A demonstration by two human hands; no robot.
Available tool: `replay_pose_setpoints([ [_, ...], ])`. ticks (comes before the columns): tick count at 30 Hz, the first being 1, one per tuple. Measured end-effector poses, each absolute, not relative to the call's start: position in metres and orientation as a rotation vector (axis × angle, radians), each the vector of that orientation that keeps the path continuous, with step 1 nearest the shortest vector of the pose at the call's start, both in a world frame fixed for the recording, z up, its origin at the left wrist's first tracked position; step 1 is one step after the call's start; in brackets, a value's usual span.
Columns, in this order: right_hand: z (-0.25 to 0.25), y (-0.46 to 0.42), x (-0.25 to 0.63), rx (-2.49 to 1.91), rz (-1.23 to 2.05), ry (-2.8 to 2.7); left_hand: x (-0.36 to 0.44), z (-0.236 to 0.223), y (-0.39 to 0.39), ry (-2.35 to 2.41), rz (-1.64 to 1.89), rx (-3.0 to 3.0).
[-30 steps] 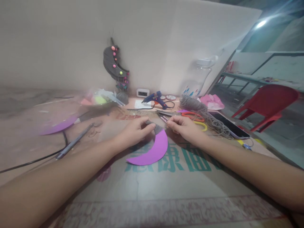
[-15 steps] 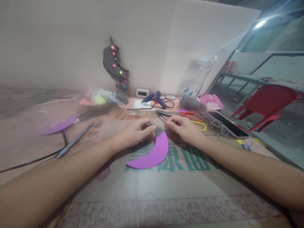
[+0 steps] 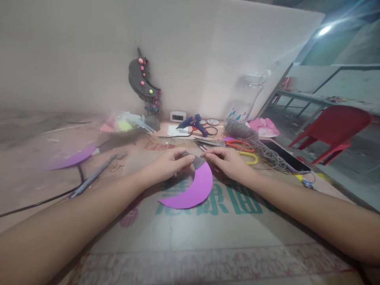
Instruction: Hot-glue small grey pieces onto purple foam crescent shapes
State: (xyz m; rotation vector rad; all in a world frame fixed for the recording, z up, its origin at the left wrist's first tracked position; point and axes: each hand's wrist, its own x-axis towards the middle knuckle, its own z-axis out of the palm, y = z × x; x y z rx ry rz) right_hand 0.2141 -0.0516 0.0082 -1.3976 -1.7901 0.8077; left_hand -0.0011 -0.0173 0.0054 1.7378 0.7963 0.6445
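Left hand [image 3: 170, 163] pinches the crescent [image 3: 201, 186] by its grey end!
Right hand [image 3: 227, 161], fingers pressed together, right beside; it curves nearer, then left.

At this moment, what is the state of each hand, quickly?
Left hand: closed, holding the purple crescent by its grey-wrapped end.
Right hand: closed in a pinch beside that end; anything held cannot be made out.

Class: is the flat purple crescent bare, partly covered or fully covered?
Partly covered: grey yarn hides its upper end, but the flat purple crescent is bare below.
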Motion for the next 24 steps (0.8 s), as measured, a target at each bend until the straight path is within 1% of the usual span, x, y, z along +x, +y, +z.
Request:
replay_pose_setpoints([
  [5, 0.009, -0.049, 0.220, -1.227, 0.621, -1.601, 0.000, 0.007, -0.017, 0.909, 0.810, 1.704],
  [9, 0.012, -0.049, 0.222, -1.143, 0.586, -1.495, 0.000, 0.009, -0.015, 1.028, 0.881, 1.711],
  [11, 0.013, -0.053, 0.220, -1.182, 0.635, -1.580, 0.001, 0.010, -0.015, 1.048, 0.908, 1.699],
  [14, 0.014, -0.059, 0.212, -1.310, 0.845, -1.763, 0.001, 0.012, -0.015, 1.043, 0.930, 1.697],
  [17, 0.014, -0.062, 0.206, -1.357, 1.042, -1.716, 0.002, 0.012, -0.016, 1.031, 0.903, 1.698],
  [19, 0.014, -0.061, 0.207, -1.333, 1.001, -1.660, 0.002, 0.010, -0.015, 1.003, 0.839, 1.708],
  [21, 0.014, -0.057, 0.210, -1.317, 0.873, -1.654, 0.002, 0.008, -0.014, 0.938, 0.767, 1.742],
  [24, 0.014, -0.053, 0.214, -1.333, 0.759, -1.698, 0.002, 0.005, -0.012, 0.868, 0.756, 1.779],
])
